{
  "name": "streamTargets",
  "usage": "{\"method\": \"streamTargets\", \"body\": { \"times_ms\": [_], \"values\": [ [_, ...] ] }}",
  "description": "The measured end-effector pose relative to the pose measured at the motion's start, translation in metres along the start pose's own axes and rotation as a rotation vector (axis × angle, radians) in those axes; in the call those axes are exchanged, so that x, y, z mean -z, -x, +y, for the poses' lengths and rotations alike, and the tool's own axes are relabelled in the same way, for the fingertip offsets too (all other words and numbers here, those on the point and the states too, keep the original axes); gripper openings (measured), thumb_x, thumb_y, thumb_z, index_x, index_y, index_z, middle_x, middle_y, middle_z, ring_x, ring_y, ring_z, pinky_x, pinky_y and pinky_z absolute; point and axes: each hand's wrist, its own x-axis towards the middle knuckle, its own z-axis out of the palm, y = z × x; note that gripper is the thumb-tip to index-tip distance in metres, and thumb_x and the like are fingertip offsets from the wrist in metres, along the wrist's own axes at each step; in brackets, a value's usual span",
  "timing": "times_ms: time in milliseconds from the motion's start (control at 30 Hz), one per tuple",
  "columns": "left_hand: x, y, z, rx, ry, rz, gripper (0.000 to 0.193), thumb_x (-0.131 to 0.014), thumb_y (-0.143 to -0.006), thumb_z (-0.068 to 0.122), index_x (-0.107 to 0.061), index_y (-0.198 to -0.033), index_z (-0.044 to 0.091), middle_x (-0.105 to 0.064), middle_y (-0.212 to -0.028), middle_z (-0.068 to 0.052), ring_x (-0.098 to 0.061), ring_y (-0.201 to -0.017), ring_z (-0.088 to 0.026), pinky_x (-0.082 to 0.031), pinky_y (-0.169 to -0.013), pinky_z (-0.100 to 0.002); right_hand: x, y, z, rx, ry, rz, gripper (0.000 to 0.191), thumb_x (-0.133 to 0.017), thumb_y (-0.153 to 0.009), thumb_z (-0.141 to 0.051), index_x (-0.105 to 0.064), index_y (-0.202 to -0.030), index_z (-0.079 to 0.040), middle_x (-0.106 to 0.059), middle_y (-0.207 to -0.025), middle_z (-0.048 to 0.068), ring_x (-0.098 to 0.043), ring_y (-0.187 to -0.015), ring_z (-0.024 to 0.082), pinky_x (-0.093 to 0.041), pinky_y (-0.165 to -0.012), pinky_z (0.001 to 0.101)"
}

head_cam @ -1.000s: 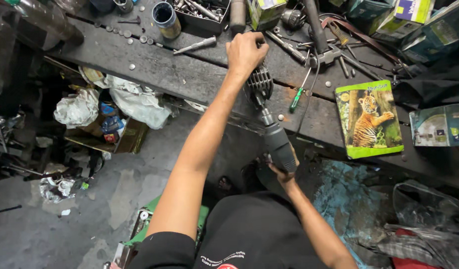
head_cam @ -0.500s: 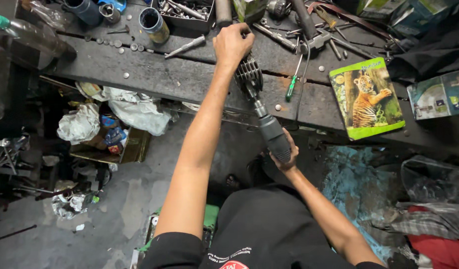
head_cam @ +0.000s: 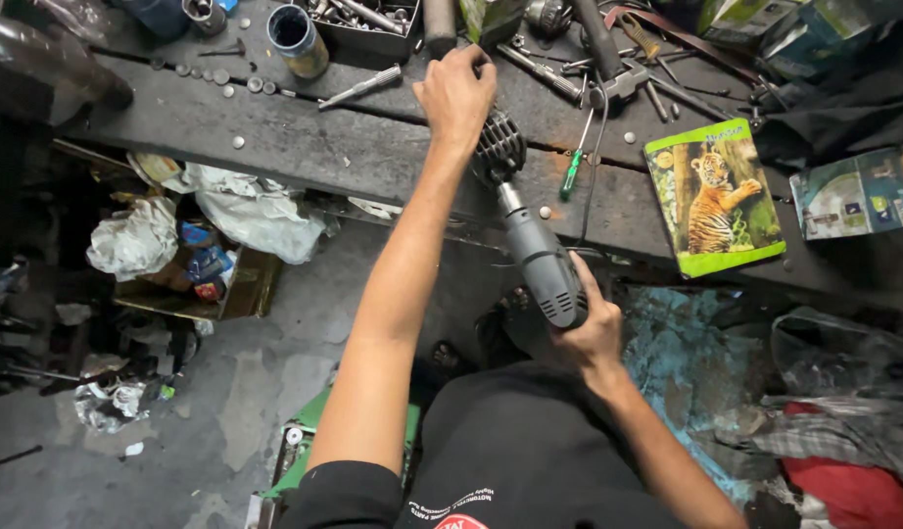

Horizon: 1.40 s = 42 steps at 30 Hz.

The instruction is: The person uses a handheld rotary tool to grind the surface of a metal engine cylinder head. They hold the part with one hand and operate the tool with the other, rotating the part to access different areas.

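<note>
Workbench [head_cam: 305, 147]: dark, worn planks running across the upper frame from 9 to 3 o'clock, scattered with washers and small bolts.

Power tool [head_cam: 535, 250]: grey handheld unit with a ribbed black head, lying at centre, head resting on the bench edge, body slanting down toward 5 o'clock.

Right hand [head_cam: 589, 333]: fingers wrapped tight round the tool's grey rear grip, just off the bench edge.

Left hand [head_cam: 456, 93]: arm stretched to 12 o'clock, fingers curled closed beside the ribbed head; what they pinch, if anything, cannot be told.

Green-handled screwdriver [head_cam: 572, 171]: on the bench at 1 o'clock of the tool head, just beside it.

Picture tin [head_cam: 714, 196]: green-edged, tiger cub printed on the lid, flat on the bench at 3 o'clock.

Metal can [head_cam: 297, 39]: open cylinder, upright at 11 o'clock, beside a tray of loose hardware [head_cam: 373, 24].

Floor [head_cam: 177, 431]: stained grey concrete at 7 to 8 o'clock. Crumpled plastic bags [head_cam: 246, 211] and an open cardboard box [head_cam: 212, 284] sit under the bench at 9 o'clock.
</note>
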Motion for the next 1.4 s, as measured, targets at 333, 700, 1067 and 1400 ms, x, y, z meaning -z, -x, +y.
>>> {"method": "streamTargets", "body": {
  "times_ms": [333, 700, 1067, 1400],
  "values": [
    [-0.012, 0.011, -0.001, -0.048, -0.03, 0.034, 0.019, -0.07, -0.078, 0.03, -0.078, -0.09, 0.017, -0.076, -0.091, -0.003, -0.066, -0.094, -0.03, -0.046, -0.081, -0.055, 0.078, -0.064, -0.118, -0.167, 0.689, -0.444, 0.1, -0.067, -0.06, -0.014, -0.044, -0.156, -0.028, -0.071, -0.082, 0.03, -0.069, -0.081, 0.049, -0.055, -0.084, 0.0564],
    [0.002, -0.01, 0.0, 0.048, -0.002, -0.066, 0.021, -0.072, -0.076, 0.032, -0.082, -0.09, 0.021, -0.077, -0.086, -0.008, -0.071, -0.088, -0.033, -0.049, -0.078, -0.054, 0.113, -0.161, -0.187, 0.076, 0.889, -0.691, 0.082, -0.065, -0.068, -0.019, -0.055, -0.149, -0.024, -0.073, -0.099, 0.027, -0.071, -0.093, 0.044, -0.055, -0.085, 0.0537],
    [0.012, 0.001, -0.007, -0.023, -0.09, 0.003, 0.029, -0.067, -0.081, 0.037, -0.078, -0.101, 0.018, -0.075, -0.1, -0.004, -0.066, -0.099, -0.034, -0.046, -0.079, -0.062, 0.088, -0.105, -0.06, 0.078, 0.75, -0.679, 0.057, -0.065, -0.068, -0.023, -0.073, -0.124, -0.018, -0.075, -0.098, 0.022, -0.073, -0.091, 0.041, -0.058, -0.085, 0.0508],
    [0.104, -0.007, -0.051, -0.382, 0.036, -0.925, 0.109, -0.093, -0.062, 0.046, -0.036, -0.152, 0.02, -0.038, -0.141, -0.022, -0.033, -0.127, -0.049, -0.036, -0.103, -0.063, 0.1, 0.055, 0.101, -0.702, -0.552, -0.184, 0.072, -0.076, -0.045, -0.003, -0.068, -0.117, 0.002, -0.072, -0.091, 0.013, -0.068, -0.077, 0.024, -0.056, -0.066, 0.0394]
  ]
}}
